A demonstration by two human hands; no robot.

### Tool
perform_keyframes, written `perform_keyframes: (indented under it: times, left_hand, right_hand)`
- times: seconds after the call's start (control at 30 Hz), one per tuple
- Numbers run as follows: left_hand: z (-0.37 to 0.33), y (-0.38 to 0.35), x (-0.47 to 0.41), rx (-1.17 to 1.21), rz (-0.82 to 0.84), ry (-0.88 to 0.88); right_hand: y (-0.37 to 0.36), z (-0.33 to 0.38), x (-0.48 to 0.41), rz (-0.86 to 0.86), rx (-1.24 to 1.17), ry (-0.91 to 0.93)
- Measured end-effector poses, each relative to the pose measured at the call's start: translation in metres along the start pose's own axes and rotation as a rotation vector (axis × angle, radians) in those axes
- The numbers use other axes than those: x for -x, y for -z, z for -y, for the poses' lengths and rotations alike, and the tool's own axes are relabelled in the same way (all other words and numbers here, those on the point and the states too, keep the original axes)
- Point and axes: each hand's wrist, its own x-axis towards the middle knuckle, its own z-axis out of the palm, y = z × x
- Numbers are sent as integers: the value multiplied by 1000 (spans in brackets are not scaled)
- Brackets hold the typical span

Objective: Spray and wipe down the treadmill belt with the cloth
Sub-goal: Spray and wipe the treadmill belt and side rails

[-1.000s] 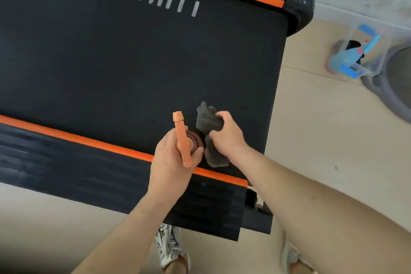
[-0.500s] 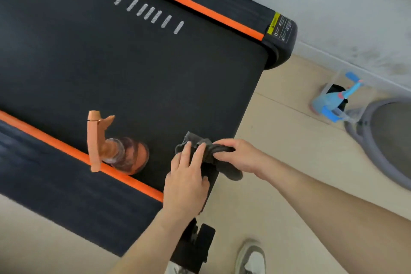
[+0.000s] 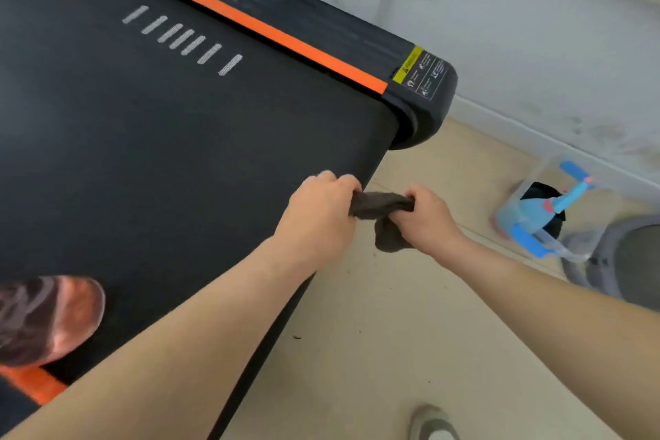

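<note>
Cloth [image 3: 382, 205] in both hands' grip — belt [image 3: 178, 154] edge

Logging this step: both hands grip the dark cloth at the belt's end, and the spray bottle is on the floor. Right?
Not quite: the head view shows the spray bottle on the treadmill belt, lower left, not the floor. The left hand and right hand do both grip the cloth.

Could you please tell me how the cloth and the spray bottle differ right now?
The cloth is dark grey, the spray bottle orange-tinted. The left hand and right hand grip the cloth just beyond the belt; the bottle sits untouched on it.
</note>
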Motion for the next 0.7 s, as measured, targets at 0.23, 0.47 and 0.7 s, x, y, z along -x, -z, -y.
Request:
perform_keyframes:
  times: [0.23,0.47,0.7]
  left_hand:
    - [-15,-24,-132,-324,-345,-403]
    - [18,-51,-167,-643,58,-360]
    - [28,-42,-89,-699,58,-236]
  right_hand:
    - [-5,-15,-83,-246,-570,-35]
    - [-28,-23,-122,256,-1424,-123]
    - [-76,10,-107,-36,-996,-95]
